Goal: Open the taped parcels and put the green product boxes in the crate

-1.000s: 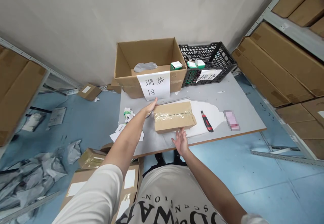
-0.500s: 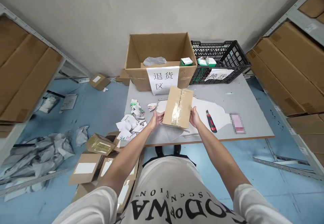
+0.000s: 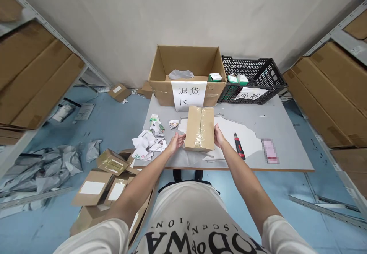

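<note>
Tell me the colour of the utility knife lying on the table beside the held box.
Red and black utility knife, seen best in the head view.

I see one small brown cardboard box near the middle of the frame, just below centre. It is closed, and a strip of clear, shiny tape runs down the middle of its top face from the far edge to the near edge. Its long side points away from me. It sits low over the near part of the grey tabletop, gripped on its two long sides.
</note>
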`<action>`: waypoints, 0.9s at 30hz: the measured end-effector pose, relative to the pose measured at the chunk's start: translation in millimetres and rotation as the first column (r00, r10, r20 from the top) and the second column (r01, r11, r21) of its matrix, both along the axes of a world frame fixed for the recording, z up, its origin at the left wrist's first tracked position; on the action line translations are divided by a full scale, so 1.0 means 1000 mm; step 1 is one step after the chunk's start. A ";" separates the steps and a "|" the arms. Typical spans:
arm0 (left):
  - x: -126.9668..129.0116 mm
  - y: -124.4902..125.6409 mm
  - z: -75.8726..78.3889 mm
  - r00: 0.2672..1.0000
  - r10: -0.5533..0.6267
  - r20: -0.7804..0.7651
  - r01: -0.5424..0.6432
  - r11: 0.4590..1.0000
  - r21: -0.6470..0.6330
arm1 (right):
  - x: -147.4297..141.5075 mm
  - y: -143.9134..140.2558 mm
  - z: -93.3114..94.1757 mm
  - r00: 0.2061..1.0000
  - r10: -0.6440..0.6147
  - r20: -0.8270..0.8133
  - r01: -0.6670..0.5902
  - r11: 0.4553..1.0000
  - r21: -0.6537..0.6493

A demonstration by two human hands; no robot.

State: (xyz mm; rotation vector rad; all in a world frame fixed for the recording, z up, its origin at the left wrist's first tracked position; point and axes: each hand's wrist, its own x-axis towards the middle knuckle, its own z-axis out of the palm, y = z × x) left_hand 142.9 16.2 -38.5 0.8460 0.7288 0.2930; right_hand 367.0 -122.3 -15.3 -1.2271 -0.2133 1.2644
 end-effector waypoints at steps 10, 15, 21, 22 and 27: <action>0.010 0.029 0.002 0.975 -0.042 -0.216 0.078 0.985 0.157 | -0.013 -0.012 -0.015 0.994 -0.097 0.053 0.097 0.995 -0.004; 0.051 0.077 0.011 0.974 0.011 -0.225 0.065 0.942 0.329 | -0.053 -0.052 -0.030 0.892 -0.422 0.161 0.442 0.889 -0.117; 0.122 0.129 0.025 0.982 -0.112 -0.151 0.163 0.905 0.393 | -0.151 -0.094 -0.045 0.832 -0.530 -0.160 0.503 0.845 -0.185; 0.130 0.133 0.025 0.980 -0.128 -0.149 0.178 0.900 0.398 | -0.161 -0.092 -0.043 0.816 -0.533 -0.225 0.501 0.846 -0.185; 0.149 0.143 0.017 0.963 -0.203 -0.177 0.256 0.893 0.371 | -0.164 -0.061 -0.015 0.698 -0.609 -0.377 0.599 0.785 -0.160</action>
